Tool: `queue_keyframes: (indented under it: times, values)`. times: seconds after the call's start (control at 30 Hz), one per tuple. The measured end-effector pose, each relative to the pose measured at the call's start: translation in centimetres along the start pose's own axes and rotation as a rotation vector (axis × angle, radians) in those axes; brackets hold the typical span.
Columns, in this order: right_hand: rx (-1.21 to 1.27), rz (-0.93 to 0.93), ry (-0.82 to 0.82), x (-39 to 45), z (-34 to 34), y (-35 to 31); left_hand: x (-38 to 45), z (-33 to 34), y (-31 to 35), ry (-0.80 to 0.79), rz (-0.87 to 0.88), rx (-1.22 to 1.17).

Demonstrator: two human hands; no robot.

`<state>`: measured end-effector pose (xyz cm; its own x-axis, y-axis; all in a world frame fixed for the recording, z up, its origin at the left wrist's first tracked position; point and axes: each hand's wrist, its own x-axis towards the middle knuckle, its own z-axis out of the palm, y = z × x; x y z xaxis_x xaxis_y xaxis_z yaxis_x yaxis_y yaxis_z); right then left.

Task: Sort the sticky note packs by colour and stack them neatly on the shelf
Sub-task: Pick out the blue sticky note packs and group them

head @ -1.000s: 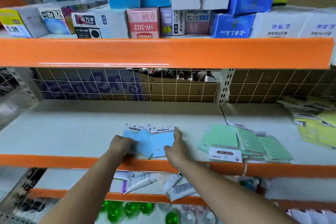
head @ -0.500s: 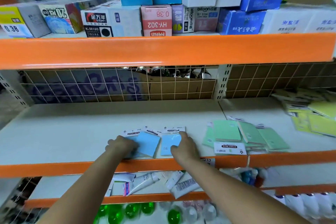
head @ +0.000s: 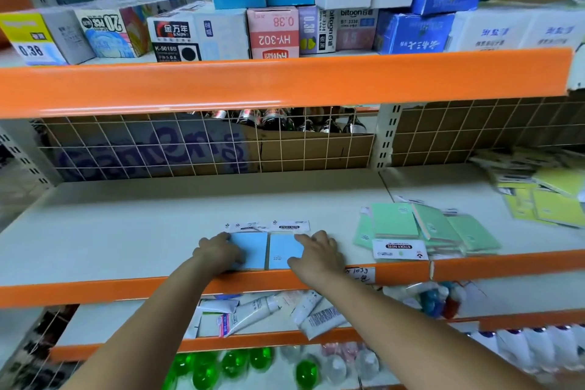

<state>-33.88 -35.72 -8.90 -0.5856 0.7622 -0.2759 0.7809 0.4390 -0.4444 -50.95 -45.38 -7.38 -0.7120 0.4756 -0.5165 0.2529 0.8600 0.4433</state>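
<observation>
While two hands (head: 269, 255) press, two blue packs (head: 267, 250) show.

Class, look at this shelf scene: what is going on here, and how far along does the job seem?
A person is tidying sticky note packs on the middle shelf. The left hand and the right hand each rest on the blue packs, which lie side by side near the front edge. The green packs sit in a loose, fanned pile to the right, and the yellow packs lie scattered further right. Colours are grouped, but the stacks are not yet neat.
</observation>
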Motion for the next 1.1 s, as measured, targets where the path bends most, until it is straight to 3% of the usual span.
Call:
queue_keyframes:
  times: [0.1,0.27,0.43,0.77,1.1]
  values:
    - [0.037,-0.028,-0.014,-0.2,-0.3,0.4,-0.5,-0.2,0.2,0.017,-0.014,0.074]
    - [0.153,-0.041,-0.027,-0.3,-1.4,1.2,-1.1,-0.1,2.1,0.204,-0.047,0.157]
    - [0.283,-0.078,0.024,-1.1,-3.1,2.3,-2.2,0.9,6.1,0.322,0.127,0.138]
    - [0.381,-0.171,0.281,-2.1,-11.5,7.2,-6.4,7.3,17.9,0.286,0.480,-0.015]
    - [0.368,-0.074,0.376,-4.4,-19.8,24.9,-14.2,19.5,31.3,0.154,0.588,-0.096]
